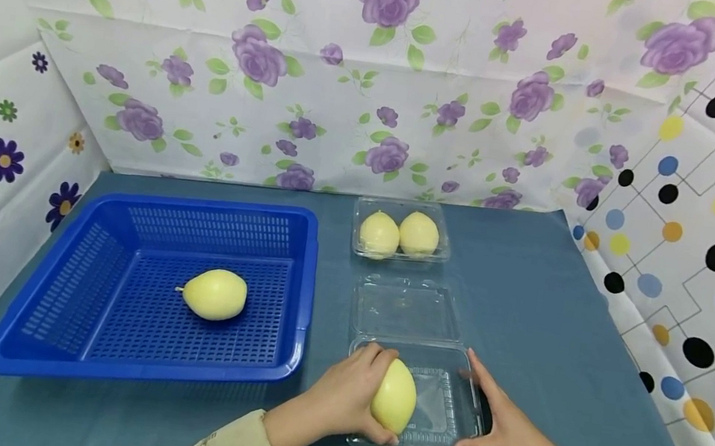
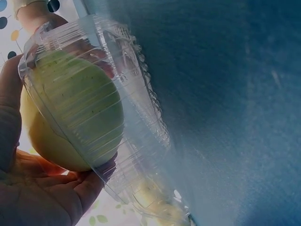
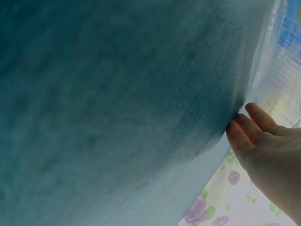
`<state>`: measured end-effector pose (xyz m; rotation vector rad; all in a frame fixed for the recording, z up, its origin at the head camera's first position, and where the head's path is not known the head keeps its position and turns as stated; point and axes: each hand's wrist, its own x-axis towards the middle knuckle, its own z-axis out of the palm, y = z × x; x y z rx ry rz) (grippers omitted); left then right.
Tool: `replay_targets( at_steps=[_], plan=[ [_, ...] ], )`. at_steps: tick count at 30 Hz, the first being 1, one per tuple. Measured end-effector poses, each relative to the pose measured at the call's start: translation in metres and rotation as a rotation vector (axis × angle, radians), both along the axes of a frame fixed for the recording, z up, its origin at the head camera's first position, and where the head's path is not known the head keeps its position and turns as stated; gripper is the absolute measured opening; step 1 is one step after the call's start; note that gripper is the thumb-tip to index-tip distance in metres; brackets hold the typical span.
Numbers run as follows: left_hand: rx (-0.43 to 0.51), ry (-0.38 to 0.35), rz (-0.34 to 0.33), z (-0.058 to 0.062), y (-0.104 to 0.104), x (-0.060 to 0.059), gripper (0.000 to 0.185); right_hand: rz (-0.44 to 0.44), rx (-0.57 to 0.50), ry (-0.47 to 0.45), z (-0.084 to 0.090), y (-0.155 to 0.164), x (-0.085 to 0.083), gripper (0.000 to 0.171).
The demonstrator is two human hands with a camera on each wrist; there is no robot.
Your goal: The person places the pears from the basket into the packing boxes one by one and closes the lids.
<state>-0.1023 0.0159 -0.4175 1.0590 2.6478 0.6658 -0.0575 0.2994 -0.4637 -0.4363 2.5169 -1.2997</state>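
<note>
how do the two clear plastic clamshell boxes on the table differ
The far clear plastic clamshell box is shut and holds two pale yellow fruits; the near clear plastic clamshell box lies open, with one pale yellow fruit at its tray. No hands touch the far box; the left hand grips the near fruit, the right hand steadies that box. Both rest on blue cloth.

blue basket (image 1: 138,345) just left
</note>
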Motion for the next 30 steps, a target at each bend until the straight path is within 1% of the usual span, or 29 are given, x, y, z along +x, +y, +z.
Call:
replay_targets(
  at_steps=[11,18,22,26,30],
  plan=[
    [0.001,-0.019,0.004,0.0015,0.0014,-0.0044,0.102,0.004,0.002,0.014,0.0012,-0.0004,-0.0015,0.123],
    [-0.006,-0.025,0.011,0.0013,0.0031,-0.0044,0.104,0.004,0.003,0.000,0.0007,-0.0001,0.0004,0.123],
    [-0.007,-0.013,0.019,0.0009,0.0049,-0.0047,0.095,-0.001,0.005,0.004,0.0005,0.0000,0.0003,0.123],
    [-0.008,-0.024,0.034,0.0011,0.0060,-0.0044,0.085,0.000,0.013,0.031,-0.0002,-0.0003,-0.0002,0.124],
    [-0.014,-0.027,0.043,0.0008,0.0063,-0.0037,0.085,0.003,0.006,0.039,-0.0008,-0.0007,-0.0002,0.125]
  ],
)
